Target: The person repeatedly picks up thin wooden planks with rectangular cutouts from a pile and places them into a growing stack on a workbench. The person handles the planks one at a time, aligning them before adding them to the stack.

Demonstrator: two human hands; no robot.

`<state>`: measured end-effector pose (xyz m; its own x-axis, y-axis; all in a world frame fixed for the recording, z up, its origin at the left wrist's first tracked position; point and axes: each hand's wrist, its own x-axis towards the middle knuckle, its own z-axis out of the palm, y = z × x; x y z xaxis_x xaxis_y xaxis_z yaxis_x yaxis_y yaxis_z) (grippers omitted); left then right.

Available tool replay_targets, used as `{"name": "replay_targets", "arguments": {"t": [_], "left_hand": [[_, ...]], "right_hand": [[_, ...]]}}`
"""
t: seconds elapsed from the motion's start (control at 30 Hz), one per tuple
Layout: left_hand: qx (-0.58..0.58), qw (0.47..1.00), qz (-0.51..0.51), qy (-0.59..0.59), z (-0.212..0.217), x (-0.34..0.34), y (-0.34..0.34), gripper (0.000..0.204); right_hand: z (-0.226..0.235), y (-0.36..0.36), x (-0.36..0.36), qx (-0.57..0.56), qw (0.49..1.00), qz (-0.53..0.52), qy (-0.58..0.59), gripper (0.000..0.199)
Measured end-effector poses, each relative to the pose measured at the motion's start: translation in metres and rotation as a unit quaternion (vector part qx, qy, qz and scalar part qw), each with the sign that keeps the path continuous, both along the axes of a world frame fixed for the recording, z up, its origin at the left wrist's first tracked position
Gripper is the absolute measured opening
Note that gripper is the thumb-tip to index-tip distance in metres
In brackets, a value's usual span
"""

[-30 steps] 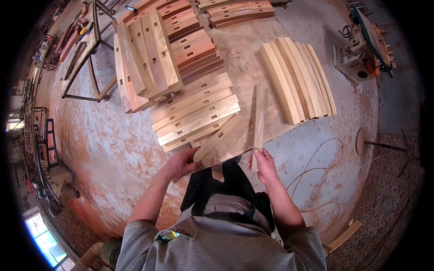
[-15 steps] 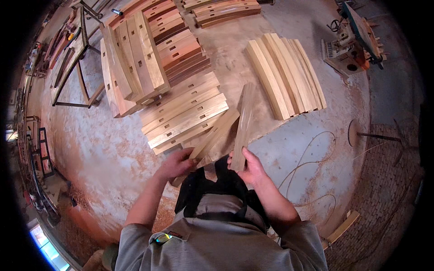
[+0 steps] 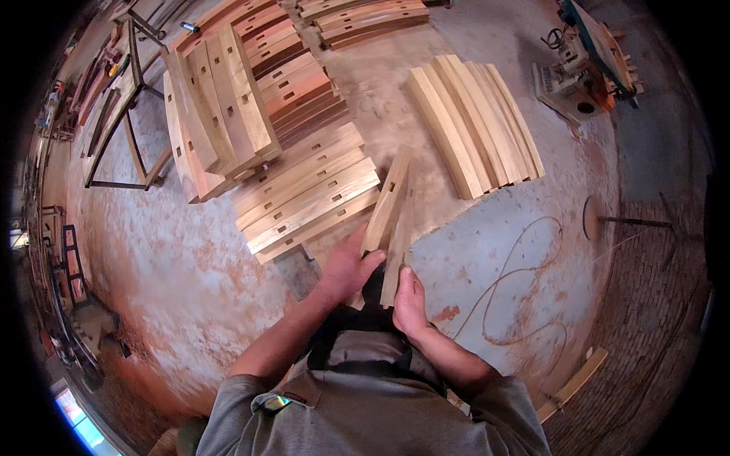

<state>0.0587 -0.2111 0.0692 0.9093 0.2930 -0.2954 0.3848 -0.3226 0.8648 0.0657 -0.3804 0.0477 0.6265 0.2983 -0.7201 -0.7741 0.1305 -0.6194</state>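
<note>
In front of my body are two wooden pieces, their far ends close together. My left hand [image 3: 348,267] is closed on the near end of the left one, a pale slotted wooden slat [image 3: 385,207] with small rectangular slots in its upward face. My right hand [image 3: 411,302] grips the near part of a browner, plain-faced wooden slat [image 3: 398,262], with fingers along its right side. The two slats lean beside each other, nearly parallel; whether they touch along their length I cannot tell. Just left of them lies a row of pale slotted slats [image 3: 312,199].
Curved pale boards [image 3: 477,125] are stacked at the right. Slotted beams [image 3: 228,99] are piled at the far left, with reddish slats [image 3: 293,91] behind. A metal frame [image 3: 125,129] stands further left, a woodworking machine [image 3: 582,83] far right. A cord [image 3: 494,292] loops across the floor.
My left hand has moved right and turned its slat more upright, bringing it beside the other and showing its slots. My right hand has drawn its slat slightly nearer to me.
</note>
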Motion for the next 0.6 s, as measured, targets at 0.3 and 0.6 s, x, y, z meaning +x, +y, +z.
{"name": "replay_targets", "arguments": {"t": [0.3, 0.6], "left_hand": [[0.051, 0.998, -0.012, 0.028, -0.006, -0.004, -0.023, 0.075], [-0.284, 0.957, 0.013, 0.052, -0.025, -0.009, -0.009, 0.070]], "right_hand": [[-0.008, -0.006, -0.003, -0.068, 0.986, 0.145, -0.050, 0.022], [-0.019, -0.002, 0.070, 0.122, 0.986, 0.065, 0.093, 0.045]]}}
